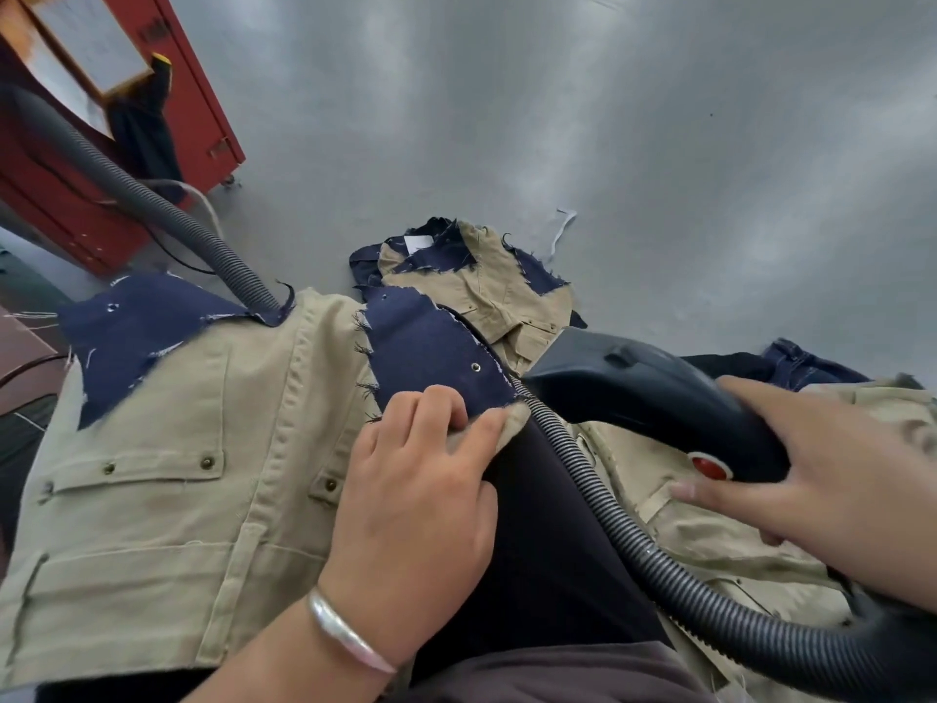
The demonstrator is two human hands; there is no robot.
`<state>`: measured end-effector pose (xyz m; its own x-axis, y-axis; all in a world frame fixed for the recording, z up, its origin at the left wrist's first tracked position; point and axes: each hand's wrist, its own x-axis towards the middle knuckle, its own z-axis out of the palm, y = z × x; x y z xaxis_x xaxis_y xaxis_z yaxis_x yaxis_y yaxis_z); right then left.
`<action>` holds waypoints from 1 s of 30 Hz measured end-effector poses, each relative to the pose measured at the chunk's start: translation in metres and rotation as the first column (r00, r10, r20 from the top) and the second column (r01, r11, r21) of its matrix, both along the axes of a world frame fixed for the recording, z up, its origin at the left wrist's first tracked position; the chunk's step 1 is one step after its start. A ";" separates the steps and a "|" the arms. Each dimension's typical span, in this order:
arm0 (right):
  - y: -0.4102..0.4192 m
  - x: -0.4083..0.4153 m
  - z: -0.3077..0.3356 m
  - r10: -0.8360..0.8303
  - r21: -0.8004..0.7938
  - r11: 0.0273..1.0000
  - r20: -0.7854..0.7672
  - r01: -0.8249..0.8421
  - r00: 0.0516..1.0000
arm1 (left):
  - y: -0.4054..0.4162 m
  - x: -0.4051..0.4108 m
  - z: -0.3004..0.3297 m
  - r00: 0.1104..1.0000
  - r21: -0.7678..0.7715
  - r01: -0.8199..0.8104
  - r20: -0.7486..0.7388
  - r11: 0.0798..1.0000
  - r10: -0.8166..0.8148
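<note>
**Garment workshop, finishing area.**
An unfinished khaki jacket (177, 449) with raw navy panels and fraying edges is lying in the near left. A second jacket (487, 291) of the same cut is lying farther off on the bare grey floor (634, 119). A ribbed hose (152, 195) is running in from the far left towards a dark handheld unit (649, 393). A red metal cabinet (203, 109) on castors is standing far left, and a fabric strip (563, 235) is lying loose.
</note>
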<state>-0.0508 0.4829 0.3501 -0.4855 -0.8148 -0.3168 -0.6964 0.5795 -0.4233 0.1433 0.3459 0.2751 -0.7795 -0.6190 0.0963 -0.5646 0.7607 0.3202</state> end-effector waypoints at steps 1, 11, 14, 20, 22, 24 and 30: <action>-0.004 0.000 -0.005 0.018 0.023 1.000 0.003 -0.018 1.000 | 0.000 0.001 0.000 1.000 0.001 0.004 -0.010 1.000 -0.004; -0.080 -0.008 -0.025 0.013 -0.019 1.000 -0.016 -0.014 1.000 | 0.000 0.006 -0.005 0.997 -0.011 0.031 -0.070 0.999 -0.032; -0.072 -0.020 -0.008 -0.041 -0.126 0.991 -0.048 0.034 0.998 | 0.000 0.010 -0.007 0.987 -0.004 0.055 -0.149 0.998 -0.055; -0.027 -0.012 0.025 -0.008 -0.065 0.998 -0.078 0.003 0.997 | 0.000 0.008 -0.011 0.973 -0.075 0.060 -0.217 0.995 -0.075; -0.023 -0.004 0.023 0.065 0.023 0.998 -0.109 -0.063 0.992 | 0.000 0.007 -0.012 0.969 -0.093 0.057 -0.235 0.994 -0.078; -0.031 0.004 0.018 0.115 0.109 0.989 -0.096 -0.104 0.989 | 0.001 0.007 -0.014 0.969 -0.106 0.057 -0.233 0.993 -0.080; -0.090 0.008 0.011 0.211 0.122 0.972 -0.065 -0.202 0.975 | -0.005 0.007 -0.016 0.975 -0.058 0.089 -0.198 0.994 -0.099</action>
